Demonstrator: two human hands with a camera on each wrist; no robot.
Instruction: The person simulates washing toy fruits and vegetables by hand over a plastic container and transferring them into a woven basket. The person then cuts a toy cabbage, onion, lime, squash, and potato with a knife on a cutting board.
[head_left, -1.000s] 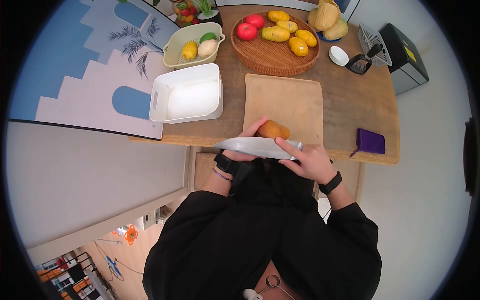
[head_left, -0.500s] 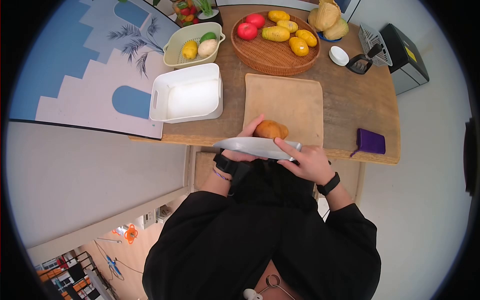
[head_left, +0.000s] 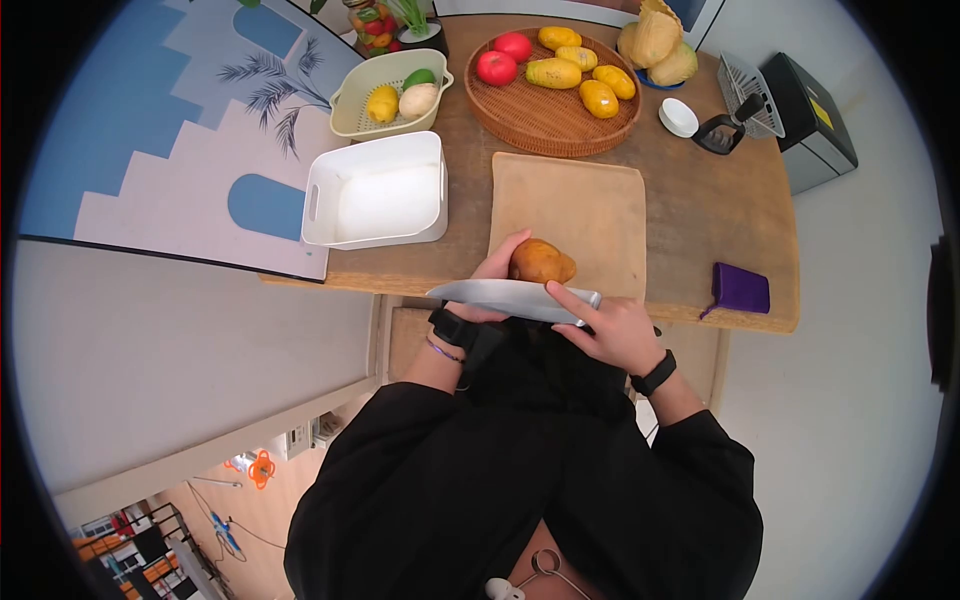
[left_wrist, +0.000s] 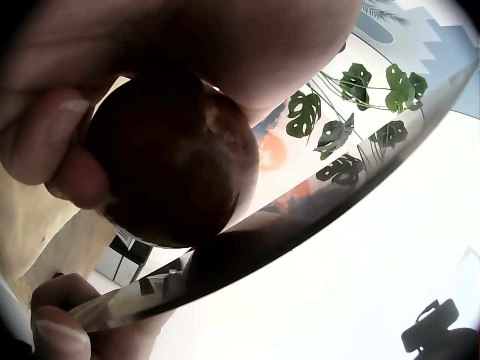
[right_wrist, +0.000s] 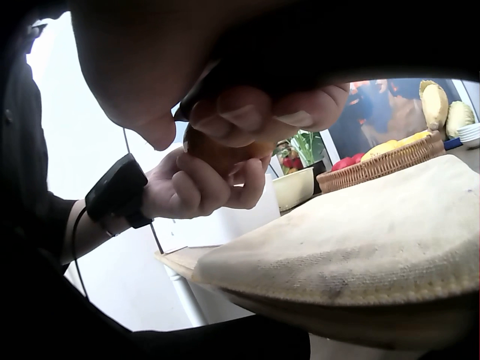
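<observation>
My left hand [head_left: 489, 290] grips a brown-orange pear [head_left: 543, 261] near the front edge of the cutting board [head_left: 575, 195]. In the left wrist view the pear [left_wrist: 172, 161] looks dark and round, with fingertips curled against its side. My right hand [head_left: 622, 332] holds a large kitchen knife [head_left: 500, 297] by its handle, most of which the hand hides. The index finger lies stretched along the blade, whose tip points left. In the left wrist view the edge of the blade [left_wrist: 300, 229] passes right beside the pear. Curled fingers of the right hand [right_wrist: 255, 112] show in the right wrist view.
A white bin [head_left: 375, 195] stands left of the board, a green colander [head_left: 350, 100] with produce behind it. A wicker tray [head_left: 540, 125] bears tomatoes and several yellow fruits. To the right are a purple pouch [head_left: 741, 289], a white bowl [head_left: 679, 117] and a black-handled tool [head_left: 720, 135].
The knife blade has shifted slightly toward my body, and a little more of the pear shows above it. Both hands keep their holds.
</observation>
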